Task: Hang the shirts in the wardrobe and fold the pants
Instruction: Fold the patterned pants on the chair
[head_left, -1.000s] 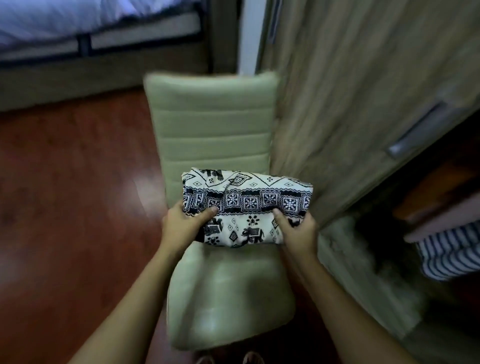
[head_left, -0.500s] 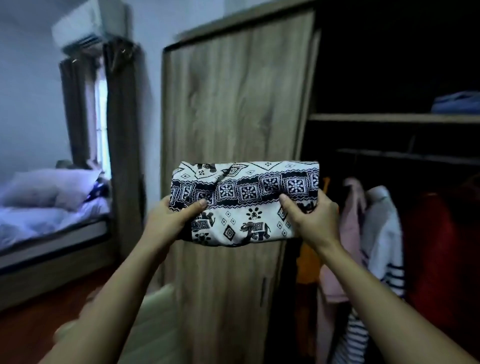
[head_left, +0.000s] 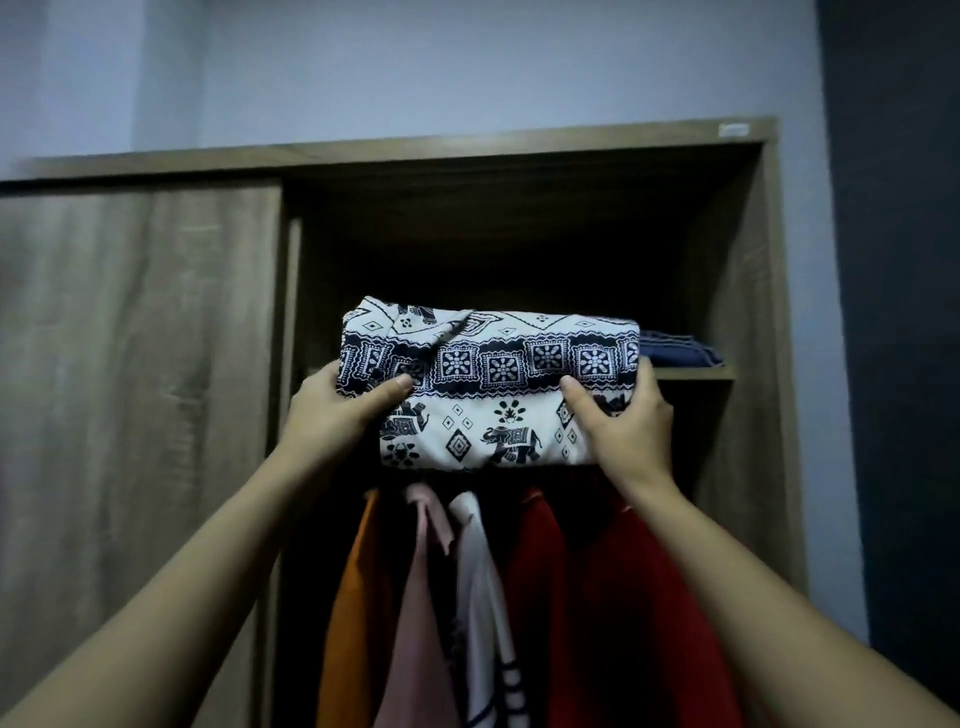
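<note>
Right now the wardrobe (head_left: 519, 148) fills most of my view, with its sliding door (head_left: 140, 389) covering the left half of the frame and the right half standing open. Across the lower centre hangs a row of shirts (head_left: 597, 597), orange, pink, striped white and red, so that part of the job looks well along.

Above them, at the centre of the frame, the folded pants (head_left: 488, 384), white with a dark elephant print, are held up in front of the shelf (head_left: 691, 373). I cannot tell whether their far edge already rests on the board. Just right of the bundle, a folded navy garment (head_left: 675, 349) lies on that shelf.

My left hand (head_left: 332, 410) grips the bundle's left end, thumb on the top face and fingers hidden below. My right hand (head_left: 628, 426) grips the right end the same way.

I judge the folding done and the stowing in hand. The next move calls for sliding the bundle level onto the shelf, left of the navy piece. Both hands then have to draw out without dragging the folds open.
</note>
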